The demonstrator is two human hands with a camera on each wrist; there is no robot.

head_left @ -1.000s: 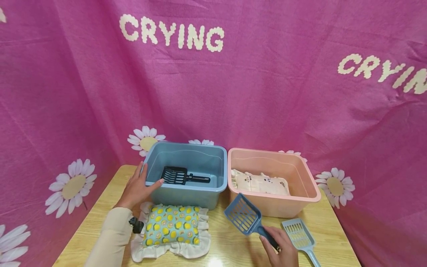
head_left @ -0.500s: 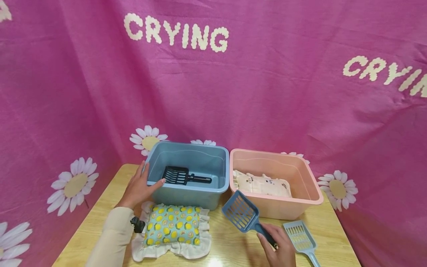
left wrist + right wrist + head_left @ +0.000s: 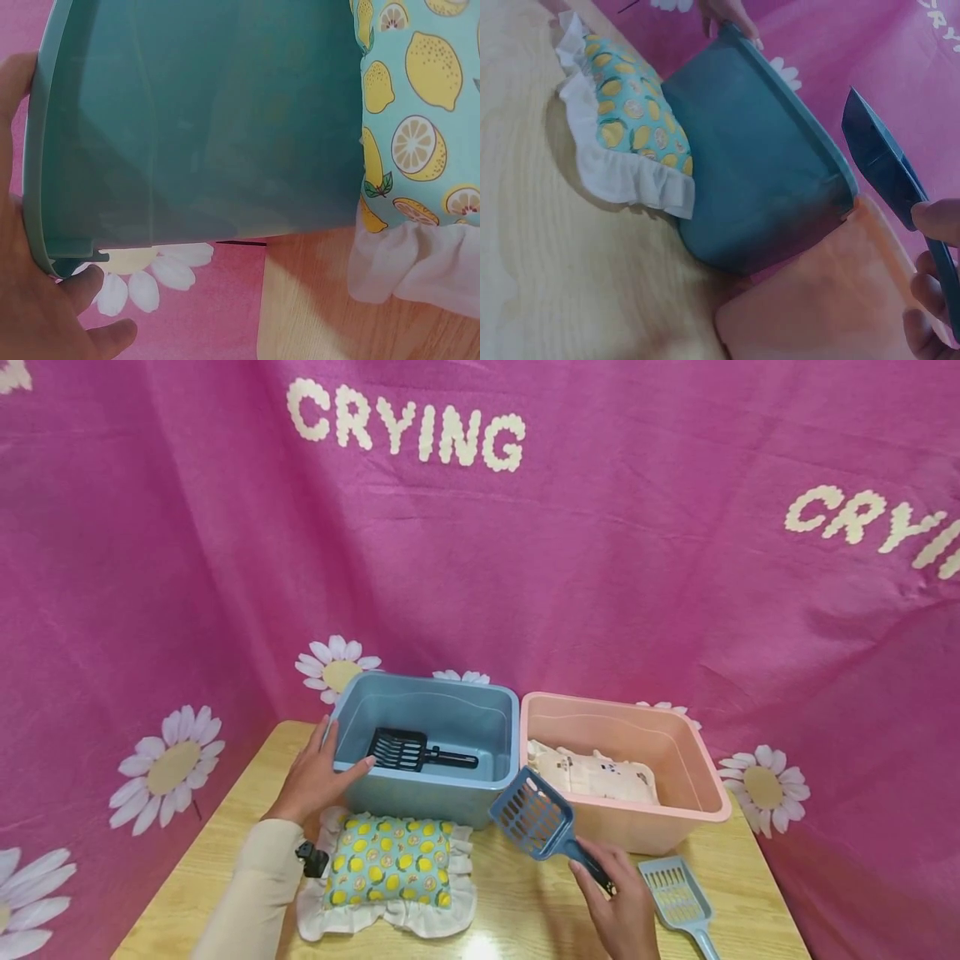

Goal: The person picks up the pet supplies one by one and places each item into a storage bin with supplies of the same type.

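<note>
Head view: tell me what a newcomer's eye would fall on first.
Probably the magenta cloth filling the background, with CRYING in big pale letters across its upper part. Next, the blue bin and the pink bin, side by side on the wooden table. Then the lemon-print cushion in front of the blue bin, and the dark blue scoop in the right hand.

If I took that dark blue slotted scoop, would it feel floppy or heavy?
The dark blue scoop is probably stiff: held at one end by the right hand, it shows no sag. It's likely light for its size, with thin walls and slots cut through.
</note>
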